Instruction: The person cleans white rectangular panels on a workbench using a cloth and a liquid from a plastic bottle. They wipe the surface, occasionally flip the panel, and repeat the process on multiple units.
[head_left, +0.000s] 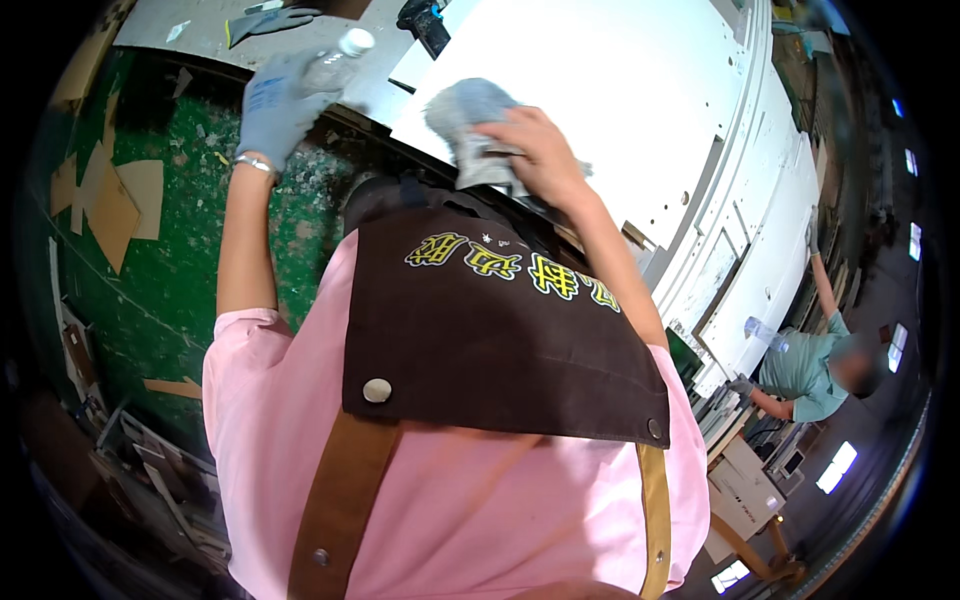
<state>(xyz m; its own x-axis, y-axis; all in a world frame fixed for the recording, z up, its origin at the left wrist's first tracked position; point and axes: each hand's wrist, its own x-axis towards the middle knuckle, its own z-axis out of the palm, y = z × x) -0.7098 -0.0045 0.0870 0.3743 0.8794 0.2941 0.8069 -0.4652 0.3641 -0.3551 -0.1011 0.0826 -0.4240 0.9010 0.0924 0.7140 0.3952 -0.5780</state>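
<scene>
My left hand (274, 105), in a grey work glove, grips a clear plastic bottle (328, 71) with a white cap, tilted over the edge of the grey worktop (202, 45). A bunched grey and white cloth (469, 112) is in my bare right hand (544, 154). It lies against the near edge of a large white panel (600, 97). Part of the cloth hangs by that edge, and motion blurs it. How my right fingers close on its underside is hidden.
A spare grey glove (270, 24) and a black handheld tool (424, 26) lie on the worktop. Cardboard scraps (112, 199) litter the green floor (180, 262). To the right, a co-worker (806, 375) in gloves reaches over more white panels (772, 247).
</scene>
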